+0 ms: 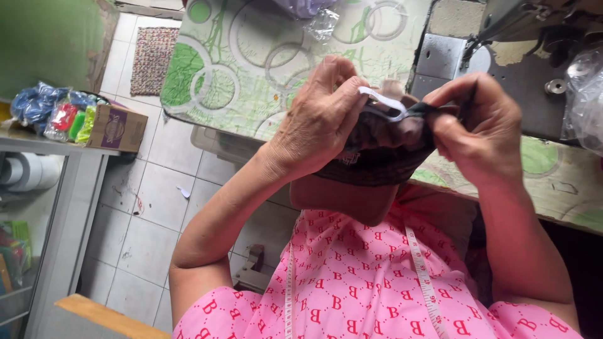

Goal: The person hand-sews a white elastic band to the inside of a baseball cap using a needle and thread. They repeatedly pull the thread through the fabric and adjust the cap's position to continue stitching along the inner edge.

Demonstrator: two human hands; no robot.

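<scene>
Dark fabric with a white elastic strip along its top edge is held up between both hands, in front of the patterned green tabletop. The left hand is closed on the cloth's left end, thumb and fingers pinched over the elastic. The right hand is closed on the right end, fingers curled down over the edge. A white measuring tape is draped over the pink printed top below. A sewing machine is seen at upper right.
</scene>
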